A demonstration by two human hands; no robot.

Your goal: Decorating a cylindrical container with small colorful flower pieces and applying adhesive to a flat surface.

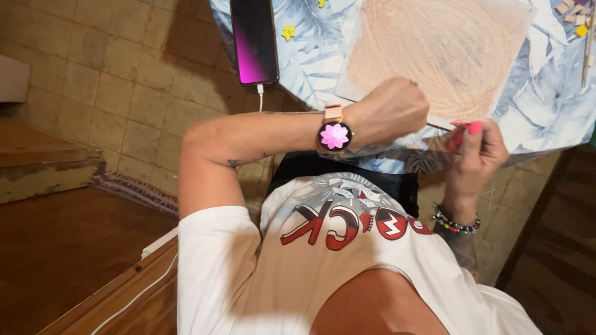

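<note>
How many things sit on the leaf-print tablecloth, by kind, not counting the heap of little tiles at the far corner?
Phone, on a charging cable: 1
Board coated in pinkish paste: 1
Yellow flower-shaped pieces: 2, one cut off by the frame's top edge
Total: 4

head cam | steep downward, apparently past chest | close | table (546,105) edge

- I see a phone (254,40), screen lit pink, white cable (261,97) plugged in
- small coloured tiles (574,13) at table's far corner
- striped rug (133,191) on tiled floor (99,74)
</note>
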